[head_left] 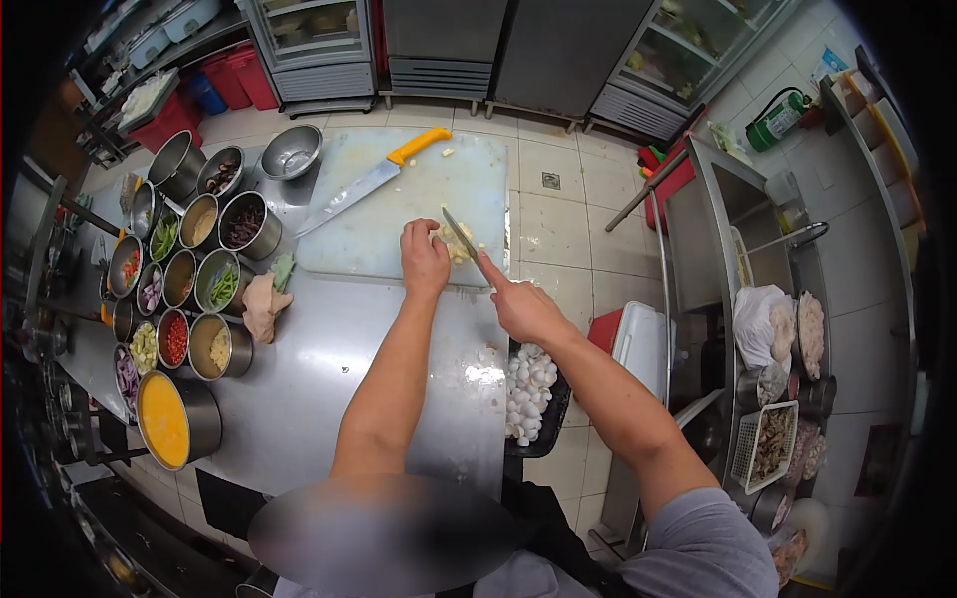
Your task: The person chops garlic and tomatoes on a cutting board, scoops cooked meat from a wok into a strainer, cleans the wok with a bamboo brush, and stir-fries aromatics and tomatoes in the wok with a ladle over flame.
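Note:
On the white cutting board (349, 239), my left hand (426, 261) rests with its fingers curled beside small pale-yellow chopped pieces (459, 245). Whether it pinches one of them is hidden. My right hand (526, 307) grips a knife (462, 235), whose blade points away from me and lies over the pieces. Its handle is mostly covered by the fingers. Farther back on the board lies a large knife (371, 181) with a yellow handle, touched by neither hand. A few pale bits are scattered near that handle.
Metal containers of chopped ingredients crowd the left, with a pot of yellow liquid (165, 419) nearest me. A steel bowl (291, 152) stands left of the board. Below my right forearm, a black tray (547, 427) holds white rounded pieces. Across the aisle is a sink counter (710, 159).

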Motion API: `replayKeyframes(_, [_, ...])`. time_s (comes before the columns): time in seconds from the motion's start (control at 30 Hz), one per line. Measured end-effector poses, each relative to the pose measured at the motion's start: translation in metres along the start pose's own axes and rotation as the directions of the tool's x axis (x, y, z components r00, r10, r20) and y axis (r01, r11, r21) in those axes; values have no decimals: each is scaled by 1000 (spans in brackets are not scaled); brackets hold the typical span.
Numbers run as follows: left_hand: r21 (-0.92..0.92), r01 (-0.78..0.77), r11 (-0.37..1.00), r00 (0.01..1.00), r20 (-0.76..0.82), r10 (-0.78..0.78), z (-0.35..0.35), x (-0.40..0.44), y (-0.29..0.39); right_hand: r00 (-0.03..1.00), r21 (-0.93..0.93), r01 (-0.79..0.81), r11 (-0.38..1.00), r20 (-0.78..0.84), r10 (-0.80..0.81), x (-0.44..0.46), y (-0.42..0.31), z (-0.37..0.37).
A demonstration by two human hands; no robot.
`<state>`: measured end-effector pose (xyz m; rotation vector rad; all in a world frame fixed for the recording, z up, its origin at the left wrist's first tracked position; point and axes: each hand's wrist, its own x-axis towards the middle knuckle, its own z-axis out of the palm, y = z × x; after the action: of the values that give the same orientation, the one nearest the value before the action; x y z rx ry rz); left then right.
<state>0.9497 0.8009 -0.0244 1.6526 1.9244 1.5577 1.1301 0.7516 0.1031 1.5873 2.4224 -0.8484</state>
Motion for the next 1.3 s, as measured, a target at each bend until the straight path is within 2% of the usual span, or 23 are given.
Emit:
replayKeyframes(0.03, [-1, 0, 1000, 1000, 5, 0, -4, 1, -3, 1000, 3, -4, 1000, 1, 4, -3, -5, 2])
replayKeyframes(0.1, [-48, 10, 999, 993, -121, -16, -8, 13, -7, 1000, 21, 2, 1000, -27, -1, -9, -12, 6])
replayKeyframes(0.2, [-105, 12, 994, 989, -148, -27, -2, 52, -15, 999, 38, -49, 998, 19, 48, -6, -9, 12])
replayKeyframes(0.23, [-46, -66, 997, 987, -149, 58, 2, 71, -19, 999, 31, -50, 998, 10, 50, 0, -1, 19])
replayKeyframes(0.27, [-54, -68, 996, 987, -146, 60, 9, 87, -23, 999, 123, -9, 992, -32, 13, 5, 10, 31])
replayKeyframes(0.33, [-41, -104, 994, 994, 41, 105, 32, 121, -33, 996, 212, 25, 977, -89, -6, 0, 23, 43])
replayKeyframes(0.37, [-54, -114, 992, 992, 43, 116, 45, 137, -39, 983, 325, 104, 940, -179, -47, -5, 25, 46])
replayKeyframes(0.4, [12, -260, 965, 963, 69, 259, 66, 147, -54, 960, 424, 190, 885, -268, -77, -8, 27, 46])
replayKeyframes(0.43, [74, -396, 915, 916, 107, 387, 83, 152, -66, 962, 425, 178, 888, -266, -65, -14, 22, 38])
replayKeyframes(0.47, [66, -393, 917, 916, 116, 384, 90, 160, -66, 984, 566, 0, 824, -145, 100, -24, 11, 27])
replayKeyframes(0.5, [159, -366, 917, 909, 273, 316, 90, 166, -62, 969, 677, -186, 712, 7, 246, -29, 6, 25])
replayKeyframes(0.53, [254, -352, 901, 879, 421, 225, 92, 162, -65, 966, 684, -205, 700, 24, 259, -27, 12, 33])
replayKeyframes(0.6, [173, -352, 920, 846, 480, 234, 87, 138, -64, 947, 478, -97, 873, -226, 229, -20, 28, 51])
replayKeyframes(0.63, [98, -355, 930, 819, 511, 259, 78, 131, -59, 947, 396, -116, 911, -234, 222, -16, 32, 55])
replayKeyframes(0.67, [54, -360, 931, 804, 524, 281, 60, 115, -47, 945, 405, -112, 907, -239, 224, -17, 28, 51])
replayKeyframes(0.73, [-46, -318, 947, 788, 542, 291, 23, 76, -29, 962, 302, -183, 936, -142, 234, -16, 16, 39])
replayKeyframes(0.8, [-102, -278, 955, 785, 548, 287, 3, 58, -21, 970, 273, -163, 948, -130, 204, -17, 10, 30])
replayKeyframes(0.87, [-139, -55, 989, 894, 434, 111, -6, 49, -18, 979, 226, -146, 963, -108, 173, -16, -2, 19])
replayKeyframes(0.9, [-204, -85, 975, 922, 354, 154, -8, 46, -21, 976, 195, -186, 963, -78, 204, -17, -15, 10])
replayKeyframes(0.93, [-208, -83, 975, 924, 349, 153, -8, 45, -23, 971, 159, -225, 961, -49, 235, -17, -25, 5])
replayKeyframes(1.03, [-230, -77, 970, 942, 301, 146, -8, 38, -28, 982, 67, -183, 981, -45, 186, -1, -26, 19])
replayKeyframes(1.1, [-195, -93, 976, 974, 187, 130, -10, 40, -29, 979, 70, -194, 978, -47, 197, 0, -27, 16])
replayKeyframes(1.3, [-212, -1, 977, 994, 108, 25, -18, 34, -30, 970, 80, -236, 968, -43, 240, 4, -46, 17])
